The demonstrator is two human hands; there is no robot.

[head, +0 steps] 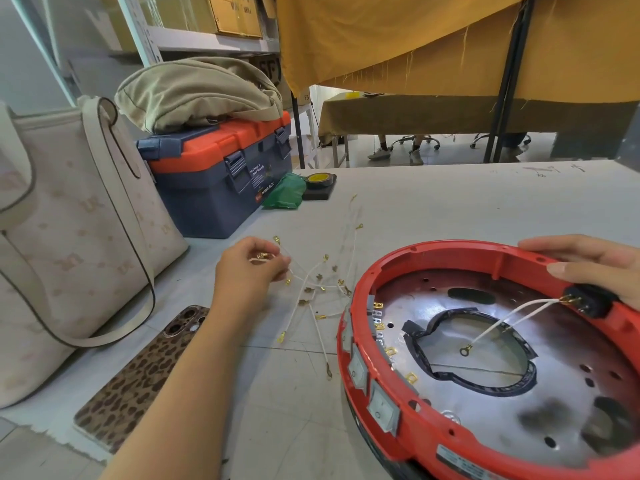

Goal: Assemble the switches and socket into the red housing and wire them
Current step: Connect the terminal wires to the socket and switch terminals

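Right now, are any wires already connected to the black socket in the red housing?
Yes, two white wires run from the black socket on the red housing rim.

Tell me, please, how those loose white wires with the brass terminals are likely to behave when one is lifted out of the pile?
The white wires lie curved and crossed, so they are probably floppy and light. Their brass terminals overlap neighbouring leads, so one pulled by the left hand may snag and drag others. Thin as they look, they should need a pinch.
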